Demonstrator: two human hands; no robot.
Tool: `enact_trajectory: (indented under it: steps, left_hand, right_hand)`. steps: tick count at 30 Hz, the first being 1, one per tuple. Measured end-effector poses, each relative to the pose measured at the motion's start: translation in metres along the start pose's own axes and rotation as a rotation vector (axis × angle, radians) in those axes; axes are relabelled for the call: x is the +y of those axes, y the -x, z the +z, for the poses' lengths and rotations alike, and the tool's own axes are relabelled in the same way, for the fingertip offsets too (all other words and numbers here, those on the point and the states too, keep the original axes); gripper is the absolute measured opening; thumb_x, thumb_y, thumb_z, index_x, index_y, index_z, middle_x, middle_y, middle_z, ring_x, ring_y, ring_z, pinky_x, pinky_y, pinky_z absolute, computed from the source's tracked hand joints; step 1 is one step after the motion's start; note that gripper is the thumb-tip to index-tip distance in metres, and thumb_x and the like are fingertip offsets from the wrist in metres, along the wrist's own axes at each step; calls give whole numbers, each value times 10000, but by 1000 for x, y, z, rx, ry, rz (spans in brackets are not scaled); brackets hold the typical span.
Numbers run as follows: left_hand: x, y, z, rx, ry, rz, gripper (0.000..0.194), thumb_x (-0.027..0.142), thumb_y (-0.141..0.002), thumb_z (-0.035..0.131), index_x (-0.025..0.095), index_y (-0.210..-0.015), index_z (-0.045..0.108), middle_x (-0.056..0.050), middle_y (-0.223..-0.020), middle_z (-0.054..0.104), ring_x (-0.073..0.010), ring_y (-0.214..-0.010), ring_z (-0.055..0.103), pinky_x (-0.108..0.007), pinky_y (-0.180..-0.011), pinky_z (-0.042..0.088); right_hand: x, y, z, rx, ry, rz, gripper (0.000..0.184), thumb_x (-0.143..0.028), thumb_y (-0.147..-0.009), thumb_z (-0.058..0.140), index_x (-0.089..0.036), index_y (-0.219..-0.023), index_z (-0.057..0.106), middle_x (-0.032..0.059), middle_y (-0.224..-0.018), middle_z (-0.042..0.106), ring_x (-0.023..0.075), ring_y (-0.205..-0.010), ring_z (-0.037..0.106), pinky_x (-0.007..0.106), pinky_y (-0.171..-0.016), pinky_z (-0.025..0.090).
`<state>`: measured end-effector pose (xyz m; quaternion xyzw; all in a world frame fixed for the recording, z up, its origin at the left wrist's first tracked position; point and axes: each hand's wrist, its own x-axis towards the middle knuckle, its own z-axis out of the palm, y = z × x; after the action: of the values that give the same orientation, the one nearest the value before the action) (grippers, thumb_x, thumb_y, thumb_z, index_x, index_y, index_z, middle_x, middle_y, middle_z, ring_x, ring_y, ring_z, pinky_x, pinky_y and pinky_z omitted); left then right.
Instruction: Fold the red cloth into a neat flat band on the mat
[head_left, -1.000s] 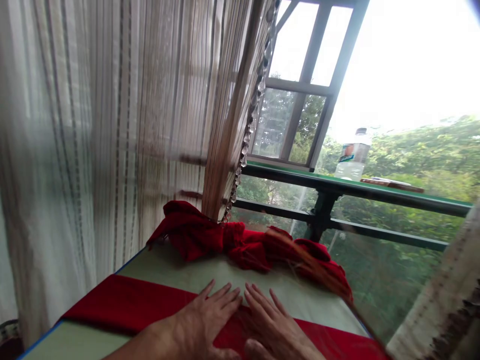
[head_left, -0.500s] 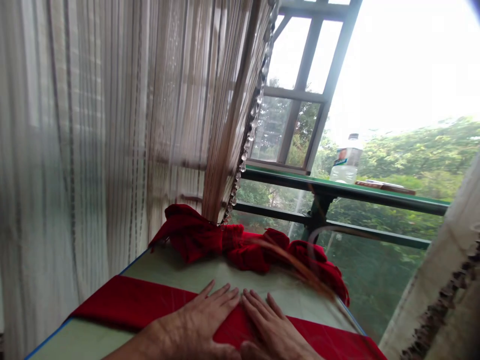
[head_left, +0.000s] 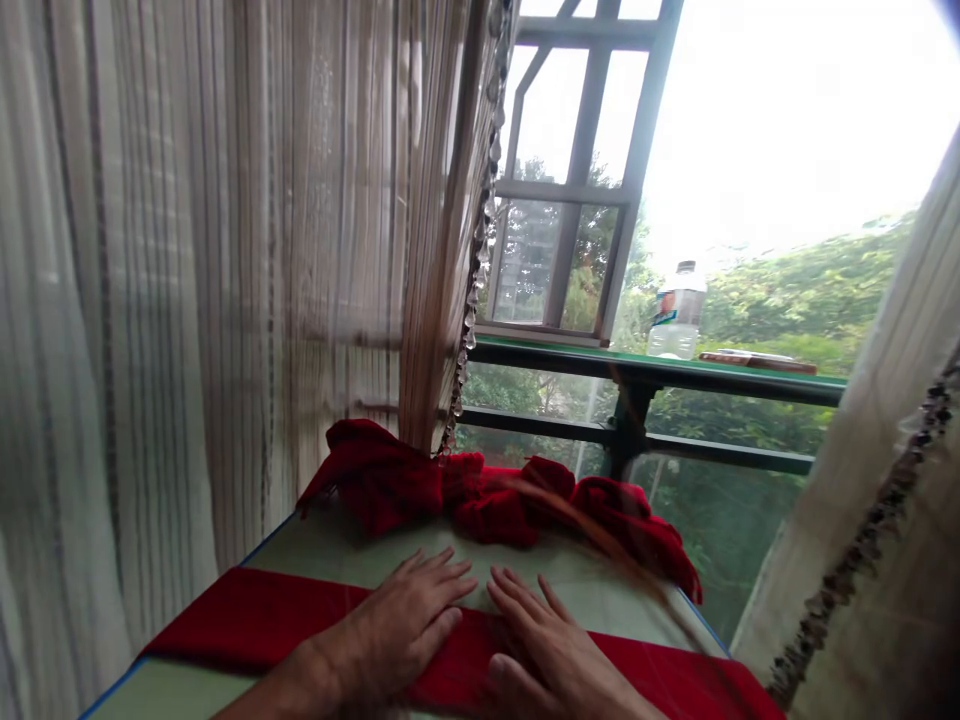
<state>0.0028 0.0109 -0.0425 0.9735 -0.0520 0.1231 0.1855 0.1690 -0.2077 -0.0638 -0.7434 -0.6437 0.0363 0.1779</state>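
A folded red cloth point(head_left: 262, 620) lies as a band across the pale green tabletop point(head_left: 322, 550). Over its middle is my left hand point(head_left: 401, 620), palm down with the fingers stretched out. My right hand point(head_left: 544, 640) is beside it, also flat, its fingers spread and pointing to the far edge. Neither hand grips anything. A bunched heap of red cloth point(head_left: 495, 505) rests along the table's far edge, beyond my fingertips.
A sheer striped curtain point(head_left: 225, 250) with a beaded edge hangs at the left, another curtain point(head_left: 862, 480) at the right. Behind the table runs a dark railing point(head_left: 540, 430). On its green ledge stand a plastic bottle point(head_left: 676, 315) and a flat brown item point(head_left: 757, 362).
My hands have moved slightly apart, and my left thumb now sits higher over the cloth. The view has shifted a little to the right. The cloths look unchanged.
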Motion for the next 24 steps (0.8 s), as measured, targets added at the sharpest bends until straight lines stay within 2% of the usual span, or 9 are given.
enact_trajectory:
  steps: [2,5,8,10,13,17,20,22,24]
  left_hand:
    - [1,-1,-9,15,13,-1,444,204,-1037,589,253,-1467,685,-66,-1548,656,-342,-1474,551,-530,-1297,349]
    - [2,-2,-28,54,31,-59,241,233,-977,697,238,-1190,810,-64,-1243,794,-286,-1208,695,-407,-1139,476]
    - [1,-2,-42,53,60,-110,140,189,-934,721,212,-1012,836,-48,-1031,783,-224,-965,719,-292,-894,523]
    - [-1,-1,-46,8,88,-103,141,165,-908,742,212,-995,843,-34,-996,782,-201,-896,717,-259,-811,507]
    - [-4,1,-46,-52,115,-72,135,174,-880,782,217,-987,853,-27,-989,795,-196,-884,711,-252,-799,483]
    - [-6,3,-45,-55,115,-134,156,272,-908,776,212,-1024,862,-14,-823,756,-168,-715,644,-258,-657,416]
    - [-5,3,-48,-42,115,-222,185,353,-925,763,218,-1007,860,40,-645,616,-129,-594,533,-255,-577,327]
    - [-4,2,-51,-27,114,-269,195,384,-933,751,208,-914,832,62,-609,540,-114,-585,487,-253,-577,298]
    - [-5,1,-53,-9,103,-294,306,402,-958,713,182,-747,732,69,-588,471,-105,-580,445,-263,-578,266]
  right_hand:
    - [-1,3,0,39,-13,-45,721,-550,-1018,597,-200,-1636,473,199,-1689,445,446,-1570,402,775,-1252,289]
    - [-3,5,3,154,-23,-95,552,-482,-1000,637,-268,-1509,626,183,-1588,624,434,-1462,582,762,-1245,358]
    - [-5,6,4,249,-41,-106,245,-395,-1047,558,-332,-1200,739,86,-1213,812,315,-1117,776,622,-1144,532]
    - [-8,7,2,310,-36,-88,250,-366,-1080,495,-321,-938,697,21,-950,772,250,-895,758,478,-943,618]
    - [-13,7,1,414,4,-82,342,-366,-1090,485,-289,-764,554,-20,-782,671,211,-739,685,357,-733,574]
    - [-16,7,0,451,37,-108,393,-366,-1087,485,-270,-710,432,-49,-688,609,178,-617,628,314,-662,522]
    - [-11,8,2,406,49,-106,433,-335,-1090,441,-259,-671,363,-56,-633,577,160,-569,615,304,-662,524]
    - [-5,10,4,396,53,-115,468,-327,-1091,411,-249,-637,332,-63,-578,540,150,-520,592,309,-677,540]
    - [3,12,10,428,27,-99,497,-355,-1077,434,-242,-604,334,-72,-530,514,140,-469,564,318,-692,567]
